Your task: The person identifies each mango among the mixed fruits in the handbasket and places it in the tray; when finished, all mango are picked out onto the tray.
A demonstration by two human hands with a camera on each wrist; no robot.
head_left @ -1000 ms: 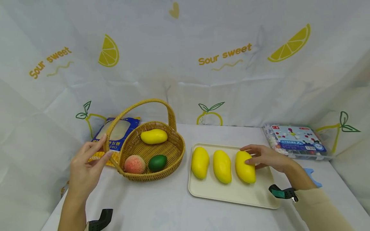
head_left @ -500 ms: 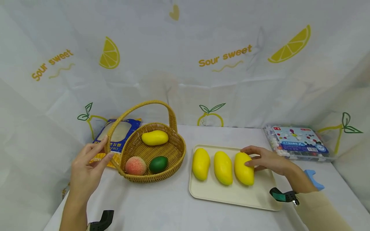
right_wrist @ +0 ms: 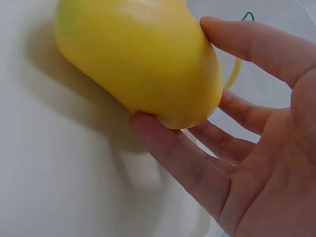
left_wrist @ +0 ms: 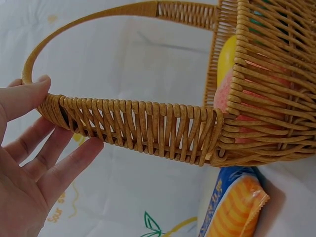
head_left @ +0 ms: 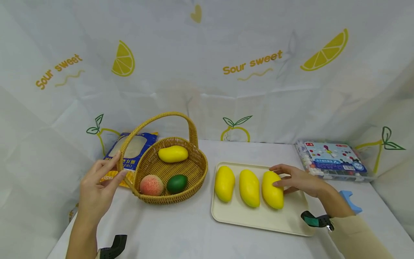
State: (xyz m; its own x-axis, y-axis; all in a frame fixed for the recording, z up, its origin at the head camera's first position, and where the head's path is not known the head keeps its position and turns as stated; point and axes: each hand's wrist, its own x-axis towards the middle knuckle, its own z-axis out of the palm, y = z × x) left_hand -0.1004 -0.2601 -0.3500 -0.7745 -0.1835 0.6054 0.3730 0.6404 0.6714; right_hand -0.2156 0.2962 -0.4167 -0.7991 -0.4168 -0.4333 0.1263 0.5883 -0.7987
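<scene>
My left hand (head_left: 98, 185) pinches the side of the handle of a wicker basket (head_left: 202, 180), thumb on one face and fingertips on the other in the left wrist view. Inside the basket lie a yellow mango (head_left: 173, 154), a peach (head_left: 152, 185) and a dark green oval fruit (head_left: 176, 183). At the right, my right hand (head_left: 299, 181) grips the upper end of the rightmost mango (head_left: 272, 192) on a cream tray (head_left: 258, 225). The right wrist view shows thumb and fingers around that mango (right_wrist: 143, 59). Two more mangoes lie left of it, a middle mango (head_left: 249, 188) and a left mango (head_left: 224, 183).
Behind the basket lies a blue and orange packet (head_left: 139, 144). A clear plastic case with a printed label (head_left: 334, 158) stands at the back right, and a light blue piece (head_left: 350, 202) lies beside my right forearm. A printed white cloth (head_left: 194, 72) hangs behind the table.
The rightmost mango has shifted slightly left and toward me under my right hand. My left hand keeps its place on the basket handle.
</scene>
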